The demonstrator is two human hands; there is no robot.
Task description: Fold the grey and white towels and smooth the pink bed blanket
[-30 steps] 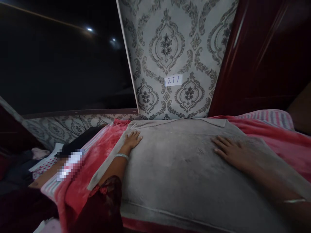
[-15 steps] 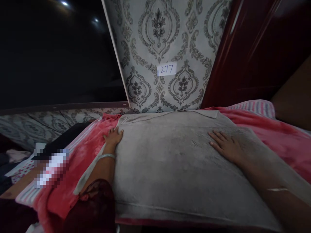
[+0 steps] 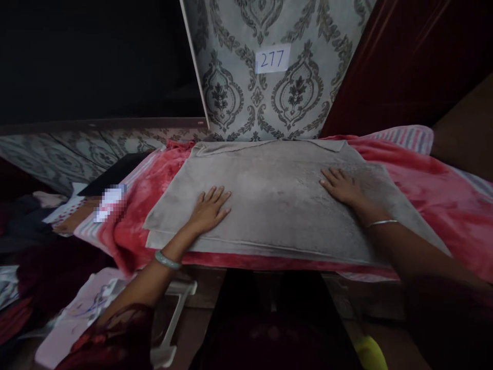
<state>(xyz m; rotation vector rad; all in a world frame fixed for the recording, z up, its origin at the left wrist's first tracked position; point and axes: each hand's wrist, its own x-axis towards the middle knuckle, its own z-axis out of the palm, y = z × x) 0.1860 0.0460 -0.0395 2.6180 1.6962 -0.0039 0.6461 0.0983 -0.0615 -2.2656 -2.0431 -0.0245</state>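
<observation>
A grey plush cloth point(image 3: 265, 205), blanket or large towel, lies spread and folded into layers over a red blanket point(image 3: 146, 190). My left hand point(image 3: 210, 210) rests flat on the left part of the grey cloth, its fingers spread. On the right part lies my right hand point(image 3: 341, 186), palm down with the fingers apart, beside some wrinkles in the pile. Neither hand grips anything. At the far side the cloth's edge is turned over unevenly, and along the near side its layered edges show.
Behind stands a patterned wall with a paper label point(image 3: 272, 58) reading 277. A large dark screen point(image 3: 96, 61) is at the left, a dark red panel point(image 3: 400, 67) at the right. At lower left are a pink plastic object point(image 3: 73, 318) and a white frame point(image 3: 175, 318).
My left hand has moved from the cloth's far left edge inward and nearer to me. The right hand stays on the right part. My view has tilted down, showing the near edge and floor.
</observation>
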